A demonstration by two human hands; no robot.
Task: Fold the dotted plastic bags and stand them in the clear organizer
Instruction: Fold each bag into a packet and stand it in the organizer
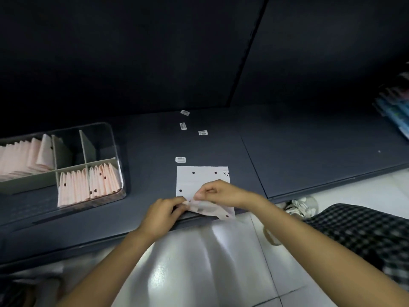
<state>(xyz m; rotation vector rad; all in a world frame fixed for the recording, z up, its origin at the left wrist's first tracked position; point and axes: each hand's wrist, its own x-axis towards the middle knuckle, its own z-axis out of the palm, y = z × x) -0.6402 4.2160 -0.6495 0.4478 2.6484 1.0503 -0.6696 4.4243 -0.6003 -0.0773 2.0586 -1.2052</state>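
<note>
A pale dotted plastic bag (200, 178) lies flat on the dark shelf (309, 151) near its front edge, its far half spread out. Its near edge is lifted and crumpled. My left hand (162, 214) pinches that edge from the left, and my right hand (218, 192) pinches it from above and to the right. At the left stands the clear organizer (117, 151), with several folded pink dotted bags (88, 187) upright in its front compartments and more in the left one.
Several small white labels (180, 159) lie on the shelf beyond the bag. Blue packets (396, 111) sit at the far right edge. Below the shelf are a white tiled floor, checked fabric (363, 229) and a clear container (303, 206).
</note>
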